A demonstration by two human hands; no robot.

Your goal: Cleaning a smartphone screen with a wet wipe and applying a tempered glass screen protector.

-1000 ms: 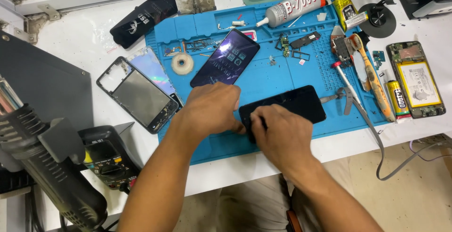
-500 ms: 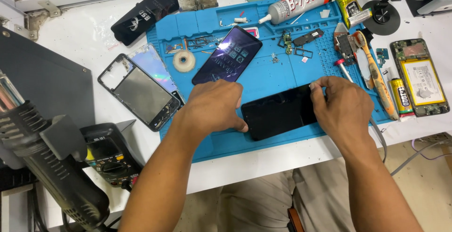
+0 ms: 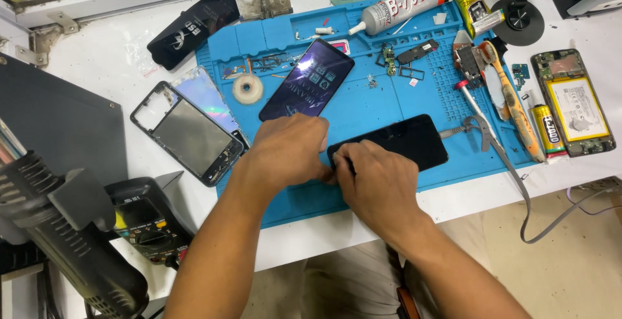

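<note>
Black phone [image 3: 398, 140] on blue mat [image 3: 363, 102], left hand [image 3: 285, 150], right hand [image 3: 376, 180] pressing near end.

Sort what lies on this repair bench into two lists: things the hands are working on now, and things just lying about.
In hand:
left hand
right hand
black phone
blue mat

Lying about:
second phone
glue tube
tape roll
phone frame
tweezers
opened phone with battery

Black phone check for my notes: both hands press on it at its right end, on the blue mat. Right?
Not quite. The head view shows both the left hand and right hand at the left end of the black phone, which does lie on the blue mat.
</note>
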